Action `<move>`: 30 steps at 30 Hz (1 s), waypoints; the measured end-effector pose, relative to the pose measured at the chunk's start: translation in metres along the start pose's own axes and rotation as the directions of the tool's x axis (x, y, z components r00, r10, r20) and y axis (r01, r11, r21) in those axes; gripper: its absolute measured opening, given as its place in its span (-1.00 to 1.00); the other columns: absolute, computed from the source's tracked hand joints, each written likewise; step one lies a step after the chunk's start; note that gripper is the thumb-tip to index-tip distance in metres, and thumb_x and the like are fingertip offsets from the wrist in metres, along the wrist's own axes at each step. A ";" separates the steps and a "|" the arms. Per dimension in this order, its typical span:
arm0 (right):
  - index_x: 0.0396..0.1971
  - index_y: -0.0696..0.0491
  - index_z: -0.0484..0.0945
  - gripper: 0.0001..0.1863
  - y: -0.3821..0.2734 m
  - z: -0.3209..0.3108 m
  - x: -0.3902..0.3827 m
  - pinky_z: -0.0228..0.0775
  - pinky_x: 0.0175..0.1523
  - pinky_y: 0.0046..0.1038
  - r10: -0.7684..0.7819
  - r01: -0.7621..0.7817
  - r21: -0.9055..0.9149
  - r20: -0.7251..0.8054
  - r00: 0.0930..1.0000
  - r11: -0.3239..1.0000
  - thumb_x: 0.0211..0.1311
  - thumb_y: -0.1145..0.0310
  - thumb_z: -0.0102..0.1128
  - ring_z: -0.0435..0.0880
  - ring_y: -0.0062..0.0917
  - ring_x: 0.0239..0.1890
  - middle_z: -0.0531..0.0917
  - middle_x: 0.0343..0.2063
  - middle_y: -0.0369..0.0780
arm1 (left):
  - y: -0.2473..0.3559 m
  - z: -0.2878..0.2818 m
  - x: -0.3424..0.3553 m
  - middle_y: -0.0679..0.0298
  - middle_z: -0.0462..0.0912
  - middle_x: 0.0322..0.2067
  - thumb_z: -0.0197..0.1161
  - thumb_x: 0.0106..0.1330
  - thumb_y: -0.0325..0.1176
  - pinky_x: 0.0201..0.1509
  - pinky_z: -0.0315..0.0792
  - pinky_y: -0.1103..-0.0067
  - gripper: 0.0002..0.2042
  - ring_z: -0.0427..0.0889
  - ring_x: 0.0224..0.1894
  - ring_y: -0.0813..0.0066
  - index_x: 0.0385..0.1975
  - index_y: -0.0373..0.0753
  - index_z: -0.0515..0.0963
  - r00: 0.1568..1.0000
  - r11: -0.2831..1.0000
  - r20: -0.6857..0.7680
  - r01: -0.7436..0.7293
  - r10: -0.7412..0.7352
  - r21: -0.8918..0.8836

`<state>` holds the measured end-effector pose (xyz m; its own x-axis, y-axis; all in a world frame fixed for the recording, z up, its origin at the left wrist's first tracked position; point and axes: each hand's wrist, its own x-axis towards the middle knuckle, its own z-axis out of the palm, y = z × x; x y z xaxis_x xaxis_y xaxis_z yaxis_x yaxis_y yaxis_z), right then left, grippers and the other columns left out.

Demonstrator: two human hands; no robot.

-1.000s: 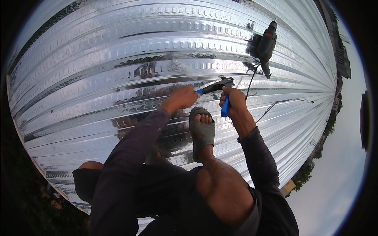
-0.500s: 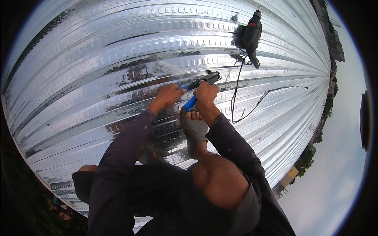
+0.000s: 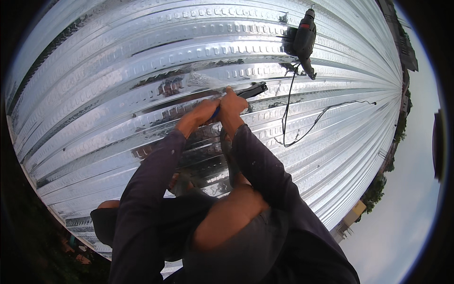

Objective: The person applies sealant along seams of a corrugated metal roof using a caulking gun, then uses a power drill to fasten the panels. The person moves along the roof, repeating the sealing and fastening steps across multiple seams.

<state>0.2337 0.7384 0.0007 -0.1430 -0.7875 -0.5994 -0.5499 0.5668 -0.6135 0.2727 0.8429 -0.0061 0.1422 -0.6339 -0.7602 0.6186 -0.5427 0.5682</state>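
Observation:
Over the ribbed metal sheeting (image 3: 118,52), both hands close round a plier-like hand tool (image 3: 254,90) with a black head and blue handles. My left hand (image 3: 202,112) grips the handle end, where only a sliver of blue shows. Pressed up beside it, my right hand (image 3: 232,108) wraps the tool closer to its head. The handles look squeezed together, mostly hidden by the fingers. The black jaws point to the upper right, low over a rib of the sheeting; whether they bite on metal I cannot tell.
A dark corded power drill (image 3: 305,40) lies on the sheeting at the upper right. Its black cable (image 3: 285,123) loops down and trails right. My feet and bent knee (image 3: 231,215) are close below my hands. The roof's edge (image 3: 52,215) runs along the lower left.
The spread blue handles have come together, and my hands have closed in side by side. My right hand has moved left, and my right knee has shifted left.

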 end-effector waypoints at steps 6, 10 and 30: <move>-0.10 0.45 0.45 -0.60 -0.027 -0.049 0.023 0.51 -0.26 -0.22 0.103 -0.120 0.059 0.238 0.966 0.991 0.23 0.40 0.24 0.69 -0.22 -0.30 0.63 -0.32 0.04 | 0.006 0.005 0.021 0.31 0.50 -0.62 0.24 0.41 0.02 -0.50 0.27 0.50 -0.55 0.42 -0.59 0.52 -0.51 -0.30 0.59 0.999 0.989 -0.030 -0.019 0.024 0.149; -0.10 0.20 0.35 -0.78 -0.102 -0.098 0.007 0.61 -0.17 -0.19 0.343 -0.324 -0.148 0.618 0.707 0.934 0.39 0.45 0.13 0.65 -0.33 -0.28 0.53 -0.21 -0.07 | 0.008 -0.017 0.006 0.11 0.61 -0.58 0.25 0.39 0.04 -0.36 0.40 0.33 -0.50 0.56 -0.51 0.28 -0.48 -0.40 0.64 0.994 0.960 -0.054 -0.077 0.095 0.268; -0.26 0.37 0.53 -0.64 -0.009 -0.027 0.000 0.44 -0.31 -0.27 0.124 -0.144 0.139 0.145 0.982 0.980 0.22 0.33 0.40 0.59 -0.41 -0.40 0.62 -0.39 -0.11 | 0.009 0.008 -0.004 0.26 0.53 -0.54 0.08 0.52 0.01 -0.47 0.31 0.48 -0.52 0.47 -0.50 0.49 -0.35 -0.36 0.64 1.000 0.992 -0.003 0.017 -0.017 0.121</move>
<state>0.2163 0.7264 0.0202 -0.0892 -0.6677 -0.7391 -0.4037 0.7026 -0.5860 0.2711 0.8362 0.0046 0.1338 -0.6230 -0.7707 0.5228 -0.6163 0.5889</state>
